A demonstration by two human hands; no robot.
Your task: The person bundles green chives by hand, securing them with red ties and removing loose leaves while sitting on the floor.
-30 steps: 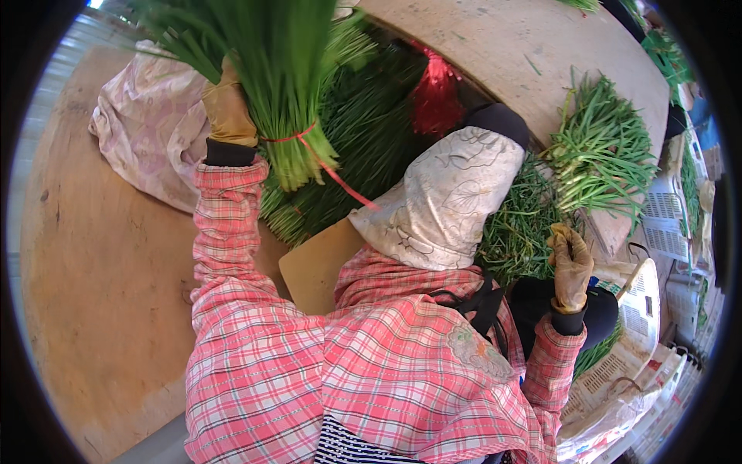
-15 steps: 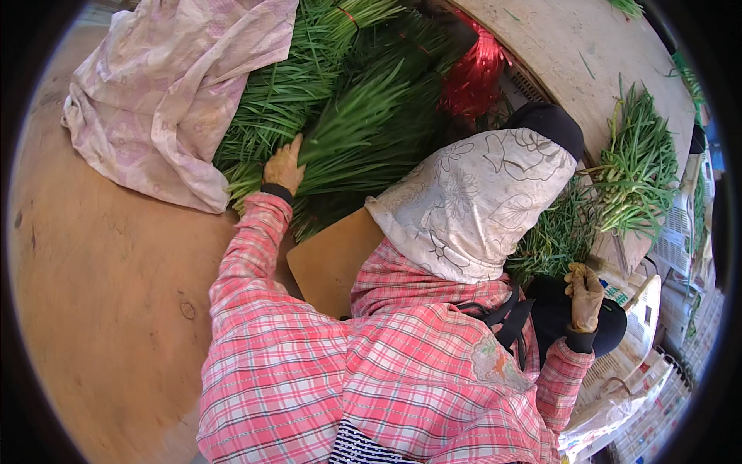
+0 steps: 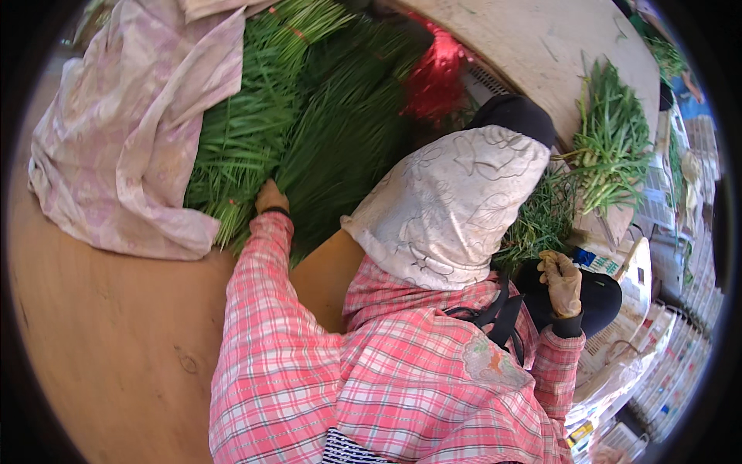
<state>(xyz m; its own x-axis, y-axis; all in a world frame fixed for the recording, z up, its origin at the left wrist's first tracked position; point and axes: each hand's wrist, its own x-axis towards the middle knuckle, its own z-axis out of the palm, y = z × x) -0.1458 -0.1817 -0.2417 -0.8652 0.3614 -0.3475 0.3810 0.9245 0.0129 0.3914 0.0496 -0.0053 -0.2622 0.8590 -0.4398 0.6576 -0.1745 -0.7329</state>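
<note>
Nearest us, our right hand (image 3: 562, 284) curls its fingers loosely beside black cloth (image 3: 601, 300); we cannot tell if they grip anything. Farther out, our left hand (image 3: 272, 199) touches the long green leaves (image 3: 246, 131), fingertips hidden, so we cannot tell how wide its grip is. The leaves lie heaped beside 1 pale cloth (image 3: 127, 166); beyond hang red strands (image 3: 438, 73)
</note>
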